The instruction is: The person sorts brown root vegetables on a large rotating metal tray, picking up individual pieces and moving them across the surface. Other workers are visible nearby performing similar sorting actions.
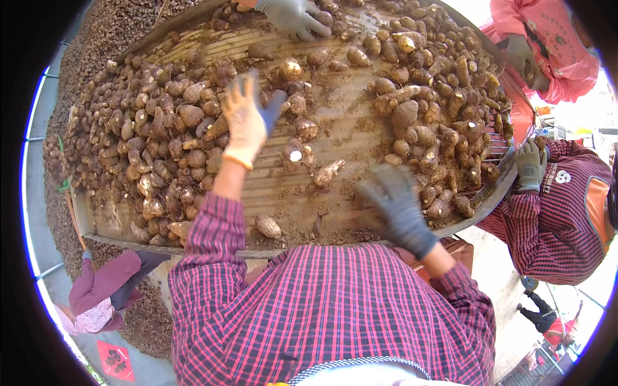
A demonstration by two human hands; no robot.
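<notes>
My left hand [245, 120], in a cream glove with a blue thumb, is spread over the right edge of a big pile of brown taro corms [159, 120]. Its fingers are apart and blurred, and I see nothing held in them. My right hand [403, 207], in a dark grey glove, hovers low over the soiled sorting table [270, 193], left of a second corm pile [434, 116]. It is blurred too, with fingers apart; its underside is hidden. Between my hands lie a few loose corms, among them one with a white cut face [295, 155] and a knobbly one [329, 172].
A co-worker's grey-gloved hand [297, 19] touches corms at the far side. Two people [545, 48] stand at the right end, by a metal bar grate [497, 130]. A raised metal rim [463, 219] edges the table. Heaped corms [96, 29] cover the floor at left, near another person [106, 294].
</notes>
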